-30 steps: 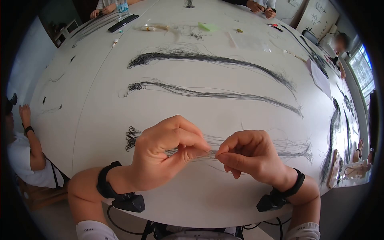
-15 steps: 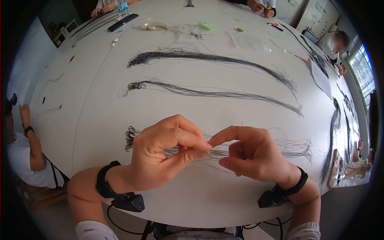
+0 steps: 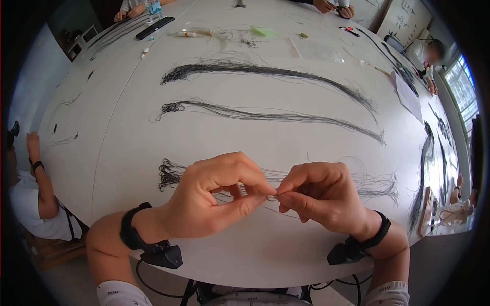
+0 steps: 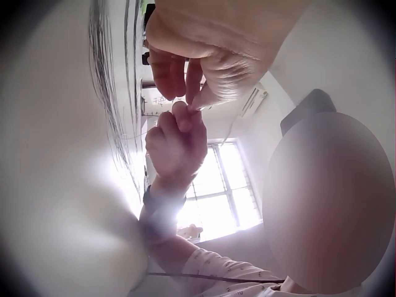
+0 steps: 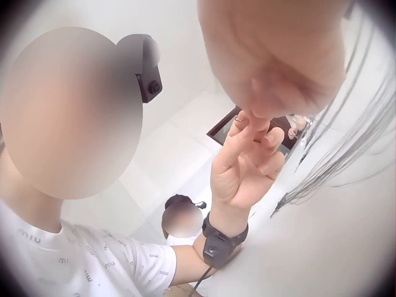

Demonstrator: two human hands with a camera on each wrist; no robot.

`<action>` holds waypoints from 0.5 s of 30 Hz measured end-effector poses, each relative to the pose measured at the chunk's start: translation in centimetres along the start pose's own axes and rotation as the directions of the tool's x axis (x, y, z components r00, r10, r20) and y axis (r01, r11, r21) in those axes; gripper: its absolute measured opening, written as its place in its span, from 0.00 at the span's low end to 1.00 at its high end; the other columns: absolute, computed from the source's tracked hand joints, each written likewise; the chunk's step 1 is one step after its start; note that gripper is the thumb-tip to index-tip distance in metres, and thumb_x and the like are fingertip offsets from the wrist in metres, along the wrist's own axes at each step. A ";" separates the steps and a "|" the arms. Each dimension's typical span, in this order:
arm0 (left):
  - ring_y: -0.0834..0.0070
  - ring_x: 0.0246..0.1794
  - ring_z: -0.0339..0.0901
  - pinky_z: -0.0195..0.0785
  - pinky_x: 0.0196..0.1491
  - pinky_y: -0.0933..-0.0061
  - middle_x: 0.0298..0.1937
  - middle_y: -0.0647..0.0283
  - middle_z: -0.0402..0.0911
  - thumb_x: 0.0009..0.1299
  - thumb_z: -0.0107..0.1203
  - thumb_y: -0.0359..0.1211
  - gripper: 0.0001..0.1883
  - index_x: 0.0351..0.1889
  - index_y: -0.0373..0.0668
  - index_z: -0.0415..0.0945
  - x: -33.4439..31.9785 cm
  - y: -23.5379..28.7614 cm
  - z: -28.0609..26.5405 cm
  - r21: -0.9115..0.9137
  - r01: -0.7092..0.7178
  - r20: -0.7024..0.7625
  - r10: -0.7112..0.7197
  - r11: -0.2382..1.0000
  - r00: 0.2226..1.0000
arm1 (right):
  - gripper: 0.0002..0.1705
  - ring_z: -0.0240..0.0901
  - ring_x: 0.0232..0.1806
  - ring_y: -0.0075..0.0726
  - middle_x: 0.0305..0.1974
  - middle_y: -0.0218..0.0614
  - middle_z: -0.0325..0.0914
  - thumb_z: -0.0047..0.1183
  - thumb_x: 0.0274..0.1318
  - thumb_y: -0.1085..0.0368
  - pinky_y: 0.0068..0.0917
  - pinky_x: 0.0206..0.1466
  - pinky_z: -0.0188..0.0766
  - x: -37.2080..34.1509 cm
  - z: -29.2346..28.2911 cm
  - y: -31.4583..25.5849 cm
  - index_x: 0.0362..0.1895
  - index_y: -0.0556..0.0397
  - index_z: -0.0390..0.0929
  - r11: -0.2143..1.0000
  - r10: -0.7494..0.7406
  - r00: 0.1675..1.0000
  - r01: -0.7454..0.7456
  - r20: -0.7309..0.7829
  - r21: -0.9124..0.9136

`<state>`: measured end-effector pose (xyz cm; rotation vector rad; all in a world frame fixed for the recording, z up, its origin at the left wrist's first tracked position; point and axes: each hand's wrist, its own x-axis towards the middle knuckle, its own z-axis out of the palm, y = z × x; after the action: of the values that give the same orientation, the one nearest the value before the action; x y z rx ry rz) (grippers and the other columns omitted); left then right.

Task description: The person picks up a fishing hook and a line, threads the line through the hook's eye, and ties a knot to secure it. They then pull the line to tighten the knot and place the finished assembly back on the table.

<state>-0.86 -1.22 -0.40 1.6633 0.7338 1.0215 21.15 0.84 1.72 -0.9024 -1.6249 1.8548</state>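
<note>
Two hands meet at the fingertips above the tabletop [image 3: 235,260]. Left hand [image 3: 214,196] and right hand [image 3: 324,196]: thumb and forefinger of each pinch a small curved piece [image 3: 272,198], its detail too fine to resolve. Near bundle [image 3: 170,176], hook-ended, lies beneath them; middle bundle [image 3: 275,117] and far bundle [image 3: 260,69] lie beyond, roughly parallel.

a shared workroom: people [image 3: 33,204] around a white table [image 3: 229,140] with dark strands [image 3: 245,68].

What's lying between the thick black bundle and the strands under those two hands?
A thinner bundle of black strands lies there, as the head view shows.
</note>
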 end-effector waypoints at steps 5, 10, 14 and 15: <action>0.77 0.36 0.74 0.71 0.36 0.79 0.38 0.61 0.75 0.61 0.54 0.21 0.10 0.41 0.35 0.75 0.2 0.6 -0.5 -0.191 0.226 0.057 -0.219 0.955 0.974 | 0.04 0.71 0.27 0.15 0.27 0.28 0.77 0.53 0.55 0.74 0.14 0.26 0.66 0.0 0.4 0.2 0.35 0.59 0.78 0.989 -0.084 0.994 0.076 -0.063 -0.124; 0.80 0.36 0.75 0.70 0.33 0.81 0.37 0.63 0.76 0.59 0.57 0.20 0.11 0.40 0.37 0.74 0.0 0.2 0.1 -0.129 0.174 0.060 -0.167 0.976 0.984 | 0.04 0.68 0.21 0.20 0.23 0.30 0.75 0.56 0.50 0.75 0.18 0.25 0.65 0.1 0.6 0.4 0.31 0.57 0.79 0.933 -0.207 0.977 0.180 -0.056 -0.310; 0.81 0.33 0.74 0.69 0.31 0.83 0.35 0.64 0.77 0.58 0.58 0.20 0.12 0.40 0.37 0.74 0.3 0.8 -0.2 0.061 0.062 0.044 -0.065 0.996 0.997 | 0.04 0.68 0.20 0.23 0.23 0.32 0.75 0.56 0.49 0.76 0.19 0.23 0.64 0.3 -0.1 0.4 0.32 0.57 0.79 0.891 -0.281 0.959 0.243 -0.046 -0.384; 0.81 0.32 0.74 0.68 0.30 0.83 0.34 0.64 0.77 0.58 0.58 0.19 0.11 0.39 0.37 0.75 0.3 0.8 -0.3 0.123 0.006 0.022 -0.009 0.992 1.000 | 0.04 0.68 0.21 0.24 0.23 0.32 0.75 0.56 0.48 0.75 0.20 0.23 0.64 0.3 -0.5 0.1 0.31 0.58 0.79 0.858 -0.261 0.965 0.221 -0.025 -0.463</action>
<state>-0.95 -1.08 0.50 1.7734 0.8012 0.9667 21.33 1.42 1.58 -0.8979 -2.0581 1.2628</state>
